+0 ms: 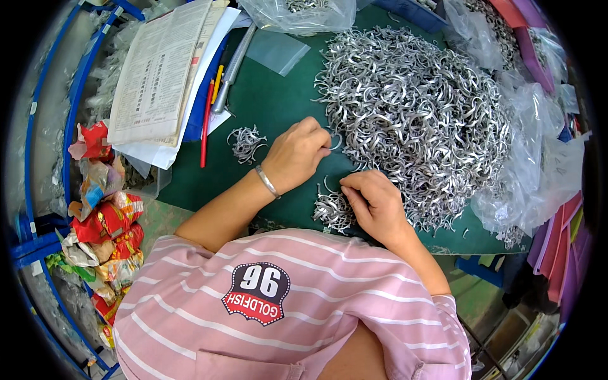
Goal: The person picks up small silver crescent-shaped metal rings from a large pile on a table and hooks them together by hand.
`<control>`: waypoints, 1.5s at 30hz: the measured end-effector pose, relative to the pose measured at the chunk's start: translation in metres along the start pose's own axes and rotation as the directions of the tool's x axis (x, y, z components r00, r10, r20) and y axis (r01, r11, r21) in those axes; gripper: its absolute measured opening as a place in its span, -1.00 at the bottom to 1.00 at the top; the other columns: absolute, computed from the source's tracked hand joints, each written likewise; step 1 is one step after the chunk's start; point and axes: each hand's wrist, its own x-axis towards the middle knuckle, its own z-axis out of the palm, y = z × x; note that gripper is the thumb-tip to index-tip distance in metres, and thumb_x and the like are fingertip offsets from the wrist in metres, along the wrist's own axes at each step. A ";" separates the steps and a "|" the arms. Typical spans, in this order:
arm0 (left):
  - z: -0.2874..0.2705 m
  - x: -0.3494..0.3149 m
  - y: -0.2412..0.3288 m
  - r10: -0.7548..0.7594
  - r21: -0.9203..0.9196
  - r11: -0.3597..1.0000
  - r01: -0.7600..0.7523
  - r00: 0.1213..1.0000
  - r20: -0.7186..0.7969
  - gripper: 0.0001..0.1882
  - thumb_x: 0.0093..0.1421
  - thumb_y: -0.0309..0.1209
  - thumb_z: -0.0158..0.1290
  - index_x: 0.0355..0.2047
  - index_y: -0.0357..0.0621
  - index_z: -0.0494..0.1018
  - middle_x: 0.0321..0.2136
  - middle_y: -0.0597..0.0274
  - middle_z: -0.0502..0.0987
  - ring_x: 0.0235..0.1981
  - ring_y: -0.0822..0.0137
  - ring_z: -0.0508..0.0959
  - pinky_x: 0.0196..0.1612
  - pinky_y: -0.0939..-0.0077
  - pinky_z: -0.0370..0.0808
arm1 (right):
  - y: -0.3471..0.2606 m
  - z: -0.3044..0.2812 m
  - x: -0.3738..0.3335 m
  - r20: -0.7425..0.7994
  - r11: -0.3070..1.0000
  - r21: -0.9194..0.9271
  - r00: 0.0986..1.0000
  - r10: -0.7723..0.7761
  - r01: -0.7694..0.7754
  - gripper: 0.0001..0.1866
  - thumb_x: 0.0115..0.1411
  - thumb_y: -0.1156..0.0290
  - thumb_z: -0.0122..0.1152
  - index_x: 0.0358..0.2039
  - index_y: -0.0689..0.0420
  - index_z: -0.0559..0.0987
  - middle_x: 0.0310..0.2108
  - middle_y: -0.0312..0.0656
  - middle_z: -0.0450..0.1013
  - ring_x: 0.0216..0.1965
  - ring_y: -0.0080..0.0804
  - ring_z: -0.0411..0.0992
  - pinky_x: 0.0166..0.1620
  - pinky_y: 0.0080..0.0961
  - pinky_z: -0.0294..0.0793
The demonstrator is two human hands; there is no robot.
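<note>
A large heap of small curved silver metal pieces (411, 120) covers the right half of the green tabletop (278, 95). At the heap's left edge my left hand (299, 153) is closed, with thumb and forefinger pinching one curved metal piece (337, 140). My right hand (378, 208) is closed at the front of the heap, fingertips pressed together; what they hold, if anything, cannot be made out. Beside those fingertips lies a small pile of the same pieces (330, 212). Another little pile (246, 144) sits left of my left hand, apart from it.
Printed papers (158, 76), a red pencil (207, 123) and a grey-handled tool (234, 66) lie at the back left. Clear plastic bags (525, 164) border the heap on the right. A blue tray (411, 14) stands behind it. Crumpled coloured wrappers (111, 221) hang beside a blue rack (69, 126).
</note>
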 end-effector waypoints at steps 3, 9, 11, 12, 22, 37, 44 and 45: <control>-0.002 -0.002 -0.003 -0.082 -0.154 0.984 0.088 0.996 0.047 -0.86 0.09 -0.53 0.18 -0.33 -0.24 0.47 -0.44 0.20 0.44 -0.45 0.29 0.48 -0.37 0.44 0.44 | 0.002 -0.002 -0.002 -0.016 1.000 -0.022 1.000 -0.002 0.002 -0.84 0.02 0.64 0.28 -0.33 0.25 0.57 -0.37 -0.07 0.52 -0.36 -0.12 0.49 -0.28 -0.34 0.50; -0.028 -0.010 0.019 -0.236 -0.695 0.362 0.621 0.782 0.576 -0.87 0.28 -0.46 0.05 -0.26 -0.31 0.45 -0.53 0.33 0.46 -0.56 0.56 0.42 -0.49 0.71 0.37 | -0.006 0.002 0.005 -0.130 0.991 0.096 0.986 0.103 -0.090 -0.78 0.05 0.65 0.28 -0.24 0.27 0.55 -0.29 -0.03 0.49 -0.36 -0.14 0.50 -0.28 -0.42 0.51; -0.029 -0.013 0.026 -0.224 -0.719 0.298 0.628 0.778 0.587 -0.87 0.28 -0.47 0.04 -0.26 -0.31 0.45 -0.51 0.30 0.48 -0.56 0.55 0.44 -0.49 0.70 0.39 | 0.000 0.001 0.007 -0.090 0.997 0.073 0.996 0.021 -0.014 -0.81 0.05 0.65 0.29 -0.29 0.25 0.57 -0.36 -0.08 0.51 -0.38 -0.21 0.50 -0.33 -0.45 0.50; -0.029 -0.014 0.028 -0.217 -0.729 0.265 0.631 0.776 0.592 -0.88 0.28 -0.47 0.04 -0.26 -0.31 0.46 -0.50 0.28 0.49 -0.56 0.54 0.45 -0.50 0.69 0.40 | 0.000 0.002 0.006 -0.083 0.995 0.092 0.996 0.038 -0.031 -0.83 0.04 0.64 0.30 -0.30 0.24 0.57 -0.37 -0.10 0.51 -0.38 -0.22 0.50 -0.33 -0.44 0.50; -0.021 -0.019 0.023 -0.169 -0.755 0.467 0.460 0.885 0.434 -0.90 0.16 -0.58 0.15 -0.31 -0.28 0.49 -0.42 0.30 0.52 -0.47 0.51 0.50 -0.40 0.67 0.46 | 0.003 0.000 0.001 -0.079 0.991 -0.022 0.988 -0.135 0.134 -0.79 -0.13 0.65 0.33 -0.41 0.16 0.61 -0.41 -0.20 0.48 -0.40 -0.25 0.45 -0.39 -0.43 0.44; -0.001 0.052 0.021 -0.010 -0.146 0.989 -0.011 0.990 -0.143 -0.86 0.03 -0.50 0.24 -0.48 -0.28 0.49 -0.52 0.20 0.43 -0.58 0.36 0.45 -0.47 0.53 0.41 | -0.001 -0.004 0.000 0.032 0.994 0.078 0.996 -0.086 0.083 -0.88 0.00 0.51 0.37 -0.41 0.20 0.61 -0.39 -0.19 0.49 -0.37 -0.23 0.44 -0.29 -0.38 0.44; -0.012 0.034 0.023 -0.019 -0.258 0.966 -0.008 0.995 -0.101 -0.90 0.10 -0.53 0.19 -0.41 -0.27 0.49 -0.48 0.20 0.51 -0.53 0.41 0.54 -0.46 0.58 0.44 | 0.002 -0.012 0.001 -0.157 1.000 0.028 0.987 0.014 -0.009 -0.87 0.04 0.60 0.32 -0.35 0.21 0.59 -0.35 -0.13 0.51 -0.36 -0.28 0.48 -0.32 -0.48 0.48; -0.017 0.029 0.026 -0.030 -0.294 0.956 0.018 0.999 -0.037 -0.91 0.11 -0.53 0.18 -0.40 -0.27 0.49 -0.48 0.20 0.52 -0.52 0.42 0.56 -0.46 0.59 0.45 | 0.001 -0.013 0.004 -0.195 0.996 0.055 0.978 0.073 -0.064 -0.85 0.04 0.60 0.32 -0.33 0.22 0.59 -0.35 -0.13 0.51 -0.37 -0.32 0.48 -0.33 -0.51 0.48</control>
